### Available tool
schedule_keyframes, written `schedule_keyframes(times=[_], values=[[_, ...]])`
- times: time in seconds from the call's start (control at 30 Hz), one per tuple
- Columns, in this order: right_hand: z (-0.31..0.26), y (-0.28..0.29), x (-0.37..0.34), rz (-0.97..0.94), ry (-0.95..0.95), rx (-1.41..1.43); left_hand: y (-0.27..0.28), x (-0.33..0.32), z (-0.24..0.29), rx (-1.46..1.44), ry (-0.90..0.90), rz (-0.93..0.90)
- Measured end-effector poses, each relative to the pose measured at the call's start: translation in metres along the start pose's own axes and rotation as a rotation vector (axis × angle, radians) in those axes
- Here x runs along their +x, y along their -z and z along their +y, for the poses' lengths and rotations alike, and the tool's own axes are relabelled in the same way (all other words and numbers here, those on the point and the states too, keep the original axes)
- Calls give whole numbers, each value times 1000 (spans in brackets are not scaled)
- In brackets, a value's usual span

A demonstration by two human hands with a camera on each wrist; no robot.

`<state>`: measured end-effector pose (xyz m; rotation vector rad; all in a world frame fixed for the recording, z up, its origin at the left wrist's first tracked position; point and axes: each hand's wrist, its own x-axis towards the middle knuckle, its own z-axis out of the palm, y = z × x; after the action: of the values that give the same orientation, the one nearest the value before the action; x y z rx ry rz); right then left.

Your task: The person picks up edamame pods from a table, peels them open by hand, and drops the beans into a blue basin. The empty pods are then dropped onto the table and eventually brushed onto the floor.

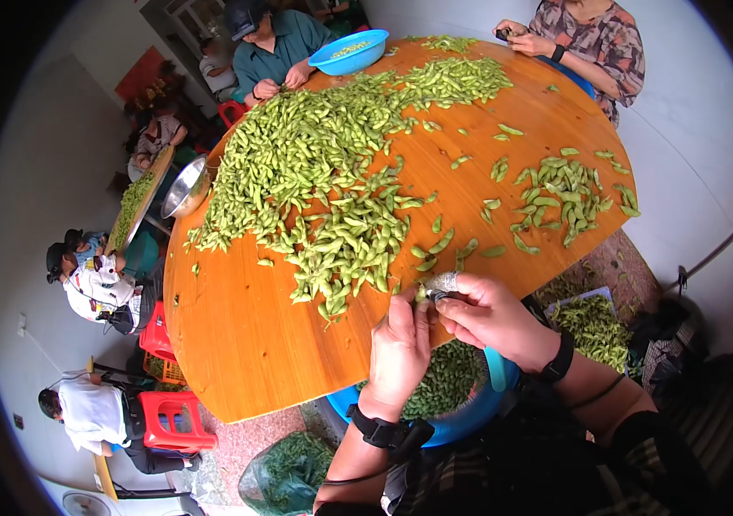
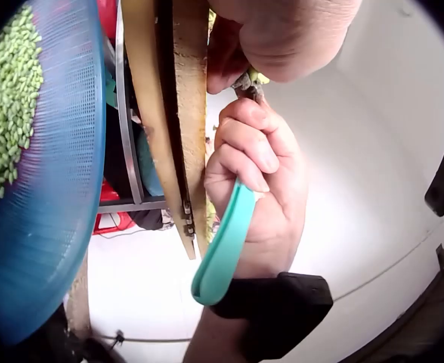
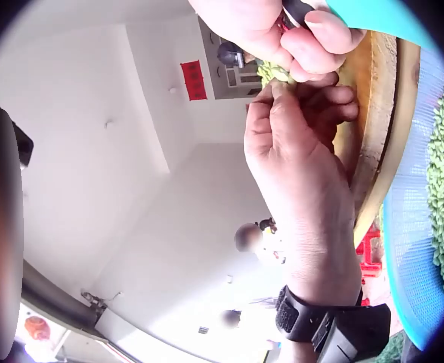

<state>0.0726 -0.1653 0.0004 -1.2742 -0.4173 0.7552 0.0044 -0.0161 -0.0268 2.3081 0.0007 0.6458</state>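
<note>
Two hands: lower centre of the head view, fingertips meeting just over the near edge of a wooden table point(image 1: 246, 348).
Left hand point(image 1: 399, 348): thumb and forefinger pinch a small green pod point(image 1: 422, 293).
Right hand point(image 1: 495, 318): fingers curl round a turquoise handle point(image 2: 228, 246), its end sticking out below the fist; the fingertips sit close against the left ones.
Pod in work: between the two hands, just right of centre, mostly hidden by fingers.
Blue basin point(image 1: 445, 430): bottom centre, below the hands, holding shelled green beans point(image 1: 444, 384).
Big heap: green pods point(image 1: 297, 146) spread across the upper middle of the table.
Small pile: loose pods point(image 1: 566, 199) at the table's right.
Bowls: a blue bowl point(image 1: 378, 39) at top centre; a metal bowl point(image 1: 182, 185) at the table's left edge.
People: a person in dark green point(image 1: 279, 53) at upper left of centre, hands by the heap; another in a patterned top point(image 1: 611, 43) at upper right.
Lower left: a red stool point(image 1: 166, 413) beside a seated person in white point(image 1: 95, 413).
</note>
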Motion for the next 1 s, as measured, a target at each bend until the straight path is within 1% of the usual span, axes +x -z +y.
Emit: schedule_keyframes(times=[0.03, 0.1, 0.13, 0.2, 0.23, 0.27, 0.3, 0.33, 0.37, 0.43, 0.47, 0.5, 0.57, 0.6, 0.63, 0.7, 0.73, 0.77, 0.8, 0.83, 0.87, 0.9, 0.93, 1.0], values=[[-5, 0, -1, -30, -46, 49, 1, 1, 1, 0, 0, -1], [-7, 0, -2, -50, -39, 56, 4, 4, 5, -220, 126, -27], [-5, -1, -1, -23, -27, 38, 5, 6, 3, -220, 124, -25], [4, -5, 3, -2, -13, 18, 8, 10, -2, -569, 355, -96], [15, -10, 7, 63, 232, -181, 10, 11, -1, -566, 352, -93], [20, -13, 9, 128, 479, -379, 12, 13, -1, -637, 370, -128], [16, -16, 7, 125, 485, -378, 14, 14, 0, -708, 388, -163], [9, -18, 2, 131, 404, -354, 11, 11, 0, -597, 323, -146], [6, -20, -1, 138, 320, -329, 11, 10, -1, -595, 321, -146], [10, -18, -1, 146, 321, -289, 11, 8, -2, -444, 233, -150], [8, -16, -2, 153, 302, -344, 14, 8, -1, -410, 266, -224], [8, -13, -4, 160, 281, -401, 13, 7, 1, -412, 265, -223], [8, -10, -6, 154, 281, -407, 11, 4, 5, -261, 130, -186], [8, -7, -6, 148, 283, -410, 12, 2, 14, -221, 62, -134], [12, -2, -4, 150, 286, -411, 12, -2, 16, -222, 58, -133], [21, 14, 2, 302, 476, -460, 15, -19, 20, 69, 35, -63], [13, 26, 2, 344, 401, -417, 22, -26, 27, 100, 102, -84], [8, 45, 4, 385, 327, -474, 30, -29, 33, 104, 100, -85], [11, 64, 11, 487, 363, -550, 38, -30, 37, 268, 19, -72], [4, 78, 12, 520, 365, -569, 42, -31, 41, 431, -62, -60], [3, 94, 14, 535, 323, -623, 43, -30, 45, 557, -88, -3], [4, 104, 16, 549, 282, -678, 41, -25, 44, 557, -91, -5], [0, 101, 14, 550, 285, -679, 38, -15, 41, 510, -123, 7], [-11, 90, 9, 530, 220, -495, 26, 12, 37, 455, -175, 44]])
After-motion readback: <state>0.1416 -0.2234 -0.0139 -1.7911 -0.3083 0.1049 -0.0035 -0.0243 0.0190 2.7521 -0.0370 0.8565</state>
